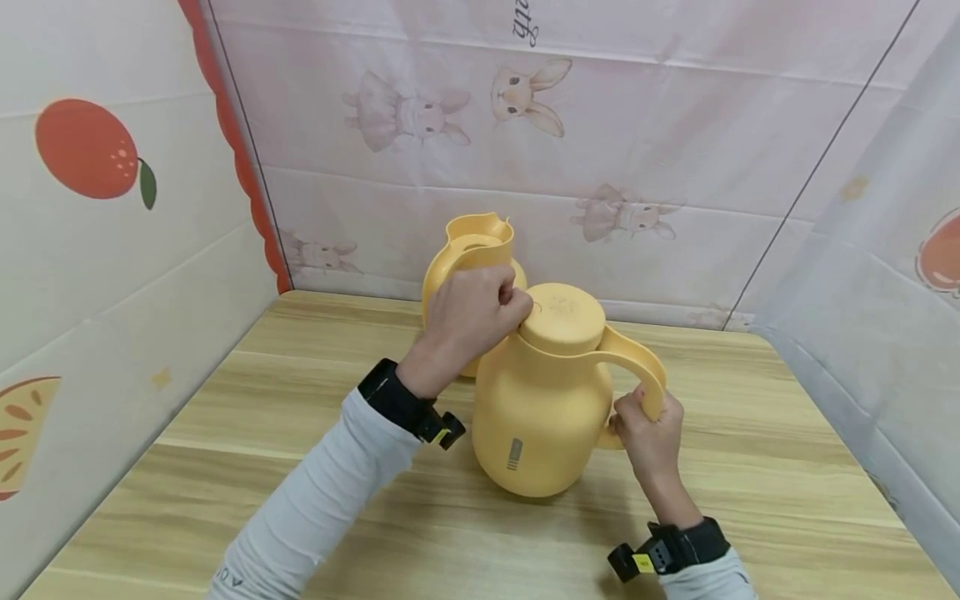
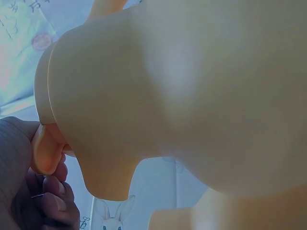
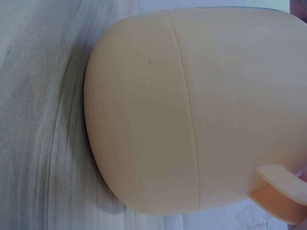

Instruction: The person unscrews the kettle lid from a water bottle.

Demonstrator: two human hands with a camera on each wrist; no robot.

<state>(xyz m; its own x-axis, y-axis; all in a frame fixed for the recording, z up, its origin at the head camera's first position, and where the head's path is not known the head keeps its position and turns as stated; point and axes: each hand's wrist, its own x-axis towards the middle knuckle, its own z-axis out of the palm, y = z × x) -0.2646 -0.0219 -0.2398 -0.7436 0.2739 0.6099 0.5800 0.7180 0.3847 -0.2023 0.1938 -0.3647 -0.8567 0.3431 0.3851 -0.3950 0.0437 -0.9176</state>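
Observation:
A yellow thermos jug (image 1: 540,408) with a round flat lid (image 1: 564,312) stands near the middle of the table, a small grey label low on its side. My right hand (image 1: 651,429) grips the jug's handle (image 1: 636,360) on the right. At the lid's left edge is my left hand (image 1: 476,312); the left wrist view shows its thumb and fingers pinching a small orange-yellow tab (image 2: 46,149) that sticks out from the lid. The right wrist view is filled by the jug's lower body (image 3: 144,110), its base at the wooden surface.
Close behind my left hand stands a second yellow jug (image 1: 478,227) with its spout and top rim showing; the hand and front jug hide much of it. The wood-grain table (image 1: 337,533) is bordered by printed cloth walls (image 1: 420,200) on the left, back and right.

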